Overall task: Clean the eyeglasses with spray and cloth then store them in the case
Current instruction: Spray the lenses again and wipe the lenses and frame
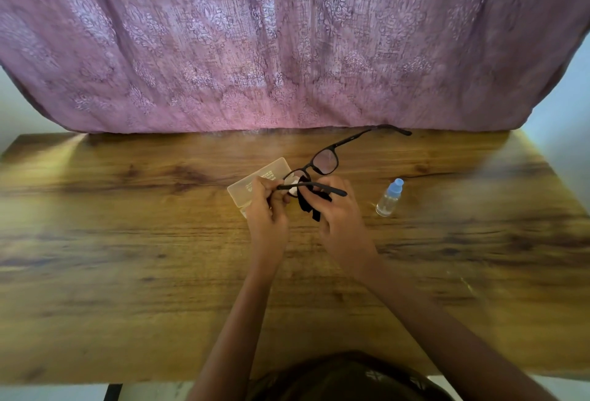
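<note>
Black-framed eyeglasses (325, 161) are held above the wooden table (127, 241), temples unfolded, one temple reaching toward the far edge. My left hand (268, 209) pinches the frame near the left lens. My right hand (341, 215) presses a black cloth (311, 204) against that lens; a white patch shows between the fingers. A translucent glasses case (255, 182) lies shut on the table just behind my left hand. A small clear spray bottle (389, 198) with a blue cap stands to the right of my right hand.
A pink patterned curtain (287, 43) hangs along the table's far edge. The table's near edge runs just in front of my body.
</note>
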The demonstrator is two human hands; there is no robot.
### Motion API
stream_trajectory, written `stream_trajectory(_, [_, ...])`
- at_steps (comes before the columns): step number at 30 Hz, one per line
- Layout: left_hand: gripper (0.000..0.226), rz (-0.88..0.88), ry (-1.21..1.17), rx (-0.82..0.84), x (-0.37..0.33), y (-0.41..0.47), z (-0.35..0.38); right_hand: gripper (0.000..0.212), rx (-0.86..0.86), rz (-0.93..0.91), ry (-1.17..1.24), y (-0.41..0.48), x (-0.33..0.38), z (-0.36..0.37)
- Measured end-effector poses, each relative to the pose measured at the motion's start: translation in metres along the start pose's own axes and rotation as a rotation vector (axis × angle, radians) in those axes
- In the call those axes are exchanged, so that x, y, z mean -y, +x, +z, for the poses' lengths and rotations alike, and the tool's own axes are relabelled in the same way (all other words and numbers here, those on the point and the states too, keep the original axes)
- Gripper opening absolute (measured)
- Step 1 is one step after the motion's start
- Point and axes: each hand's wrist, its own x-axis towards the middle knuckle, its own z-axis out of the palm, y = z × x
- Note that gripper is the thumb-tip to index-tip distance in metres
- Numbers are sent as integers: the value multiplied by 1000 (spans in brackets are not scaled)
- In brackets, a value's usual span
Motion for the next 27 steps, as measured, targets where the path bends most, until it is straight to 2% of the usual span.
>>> stream_trajectory(10, [43,19,11,65,5,-2,-1,49,21,-29,-1,1,-1,4])
stream_trajectory(15, [24,-11,41,68,11,-3,0,53,-6,21,-24,7,-5,7])
stream_trajectory(21, [47,28,77,13,6,1,-2,44,15,1,19,0,-6,12])
stream_trajectory(23, [49,18,65,7,6,1,-3,46,29,45,129,0,-7,8])
stream_trajectory(27, [48,-4,22,16,4,2,-6,45,-188,294,275,12,-20,-7])
